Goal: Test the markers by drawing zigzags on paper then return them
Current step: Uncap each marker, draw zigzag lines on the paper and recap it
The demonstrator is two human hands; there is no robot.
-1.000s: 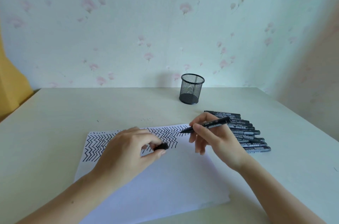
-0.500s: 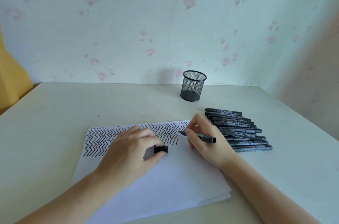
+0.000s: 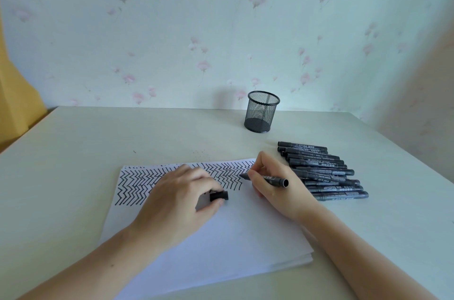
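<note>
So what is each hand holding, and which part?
The right hand grips an uncapped marker round its front, near the tip. The left hand pinches the marker's cap at one end.

The light was soft and even, like daylight, and rather bright, with a cool pale tone. Shadows were weak: the mesh pen holder [image 3: 262, 115] threw a faint shadow to the left on the wall [image 3: 172, 29], so the light seemed to come from the right. The left hand [image 3: 177, 203] made a soft shadow on the paper [image 3: 221, 245]. No strong glare was seen on the surface [image 3: 73, 152]. The wide lens bent the edges. The picture was slightly soft, and the print on the markers [image 3: 324, 172] was not readable.
</note>
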